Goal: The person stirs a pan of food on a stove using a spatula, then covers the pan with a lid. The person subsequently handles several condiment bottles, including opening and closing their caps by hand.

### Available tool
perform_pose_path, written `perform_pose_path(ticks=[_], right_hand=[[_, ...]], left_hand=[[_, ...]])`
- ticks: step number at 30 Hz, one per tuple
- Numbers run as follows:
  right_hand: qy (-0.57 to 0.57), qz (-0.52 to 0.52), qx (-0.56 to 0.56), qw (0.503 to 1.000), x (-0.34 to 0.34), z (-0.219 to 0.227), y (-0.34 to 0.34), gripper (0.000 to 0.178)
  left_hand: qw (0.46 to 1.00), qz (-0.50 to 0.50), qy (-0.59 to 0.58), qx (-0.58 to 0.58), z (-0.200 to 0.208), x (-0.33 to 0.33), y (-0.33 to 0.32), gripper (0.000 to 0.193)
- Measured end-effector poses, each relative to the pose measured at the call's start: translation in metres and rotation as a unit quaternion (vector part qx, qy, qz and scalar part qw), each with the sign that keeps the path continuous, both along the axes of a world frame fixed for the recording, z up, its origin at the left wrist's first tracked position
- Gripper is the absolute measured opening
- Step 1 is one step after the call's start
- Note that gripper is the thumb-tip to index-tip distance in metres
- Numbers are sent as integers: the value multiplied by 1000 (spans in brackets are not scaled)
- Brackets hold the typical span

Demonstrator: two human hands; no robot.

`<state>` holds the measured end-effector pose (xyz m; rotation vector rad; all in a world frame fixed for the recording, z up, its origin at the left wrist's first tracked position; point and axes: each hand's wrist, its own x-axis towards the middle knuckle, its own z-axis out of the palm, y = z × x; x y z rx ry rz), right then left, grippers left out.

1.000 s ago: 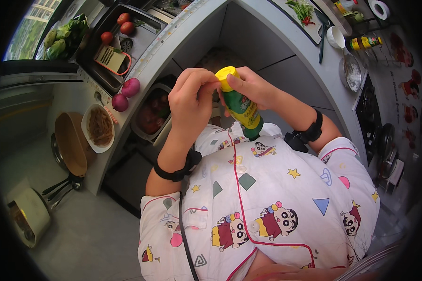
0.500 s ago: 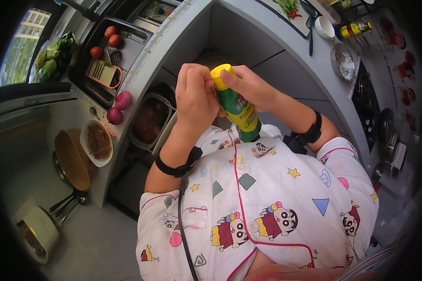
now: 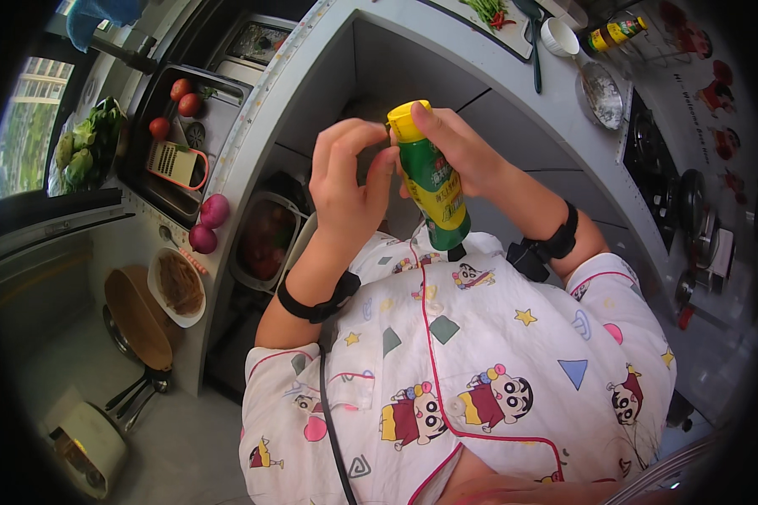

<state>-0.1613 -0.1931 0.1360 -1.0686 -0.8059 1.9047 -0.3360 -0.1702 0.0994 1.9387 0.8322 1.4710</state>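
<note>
In front of my chest is a green squeeze bottle (image 3: pixel 434 189) with a yellow cap and a yellow-and-green label. It stands slightly tilted, cap end away from me. My right hand (image 3: pixel 463 151) is wrapped round its upper part from the right, the thumb lying against the cap. Just left of the cap, my left hand (image 3: pixel 345 181) has its thumb and index finger apart, with the index fingertip close to the cap's side. Nothing shows between those fingers. Whether the cap's lid is raised I cannot tell.
At left, a sink (image 3: pixel 227 84) holds tomatoes (image 3: pixel 189 104) and a grater (image 3: pixel 177 164). Two purple onions (image 3: pixel 215 210) and a white bowl (image 3: pixel 181 286) of brownish strips lie on the counter. A lidless bin (image 3: pixel 269 236) stands below. At right are a metal bowl (image 3: pixel 602 97) and a stove (image 3: pixel 648 139).
My left hand's fingers have come away from the cap and spread apart. The bottle has shifted slightly right and nearer the top of the view, still in my right hand.
</note>
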Motion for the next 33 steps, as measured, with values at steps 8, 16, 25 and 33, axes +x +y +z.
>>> perform_pose_path(ticks=[8,16,25,33], right_hand=[[-89,-30,49,994,4,-2,-10,57],[-97,-85,100,987,-1,9,-13,55],[17,-37,33,999,0,17,-11,57],[78,49,20,996,7,16,-6,70]], left_hand=[[996,5,90,12,27,3,6,19],[985,62,103,123,39,15,11,20],[988,23,108,111,49,7,11,21],[994,-51,67,66,55,-7,14,22]])
